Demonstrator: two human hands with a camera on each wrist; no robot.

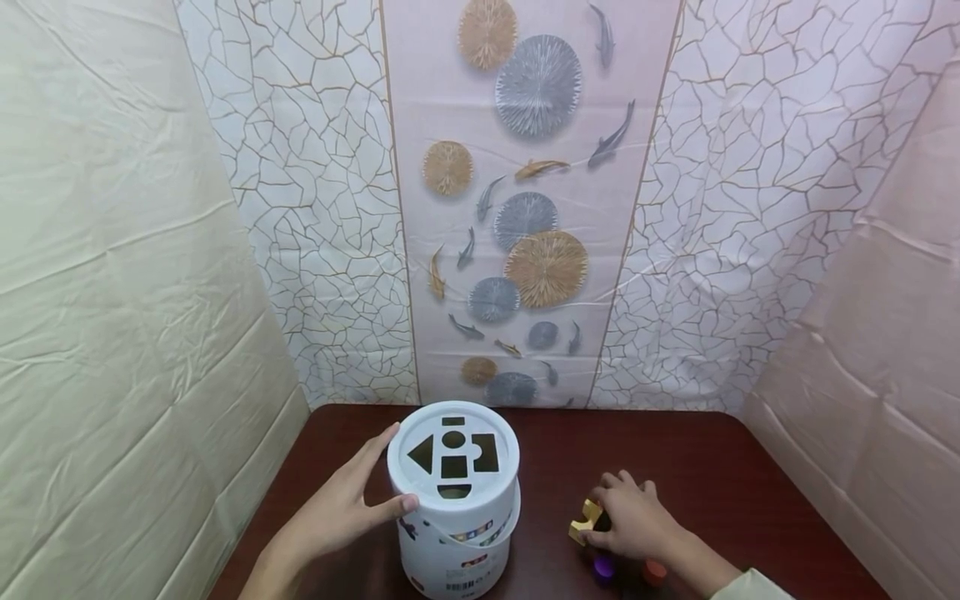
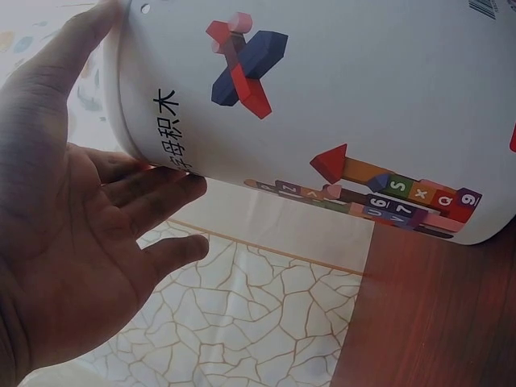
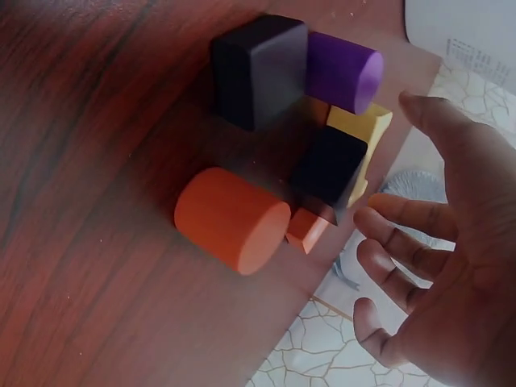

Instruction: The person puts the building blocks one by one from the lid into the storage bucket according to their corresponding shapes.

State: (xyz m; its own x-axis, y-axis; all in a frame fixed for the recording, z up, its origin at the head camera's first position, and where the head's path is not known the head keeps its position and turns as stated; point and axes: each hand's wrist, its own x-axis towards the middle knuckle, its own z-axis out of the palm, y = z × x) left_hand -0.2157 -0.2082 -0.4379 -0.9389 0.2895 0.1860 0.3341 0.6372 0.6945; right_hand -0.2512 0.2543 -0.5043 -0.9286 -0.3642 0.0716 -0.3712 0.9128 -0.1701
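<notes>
White bucket (image 2: 387, 97): “母积木” (image 2: 169, 117) (in black), S, x, Q, 9, 6, 7 on printed blocks (image 2: 403, 201)

Smooth bucket (image 1: 450, 552), glossy wood-grained tabletop (image 3: 97, 201)

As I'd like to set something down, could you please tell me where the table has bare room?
The table is bare between the right hand and the back edge, and between the bucket and the yellow block. It is crowded around that hand, where black blocks, a purple cylinder and an orange cylinder cluster.
</notes>
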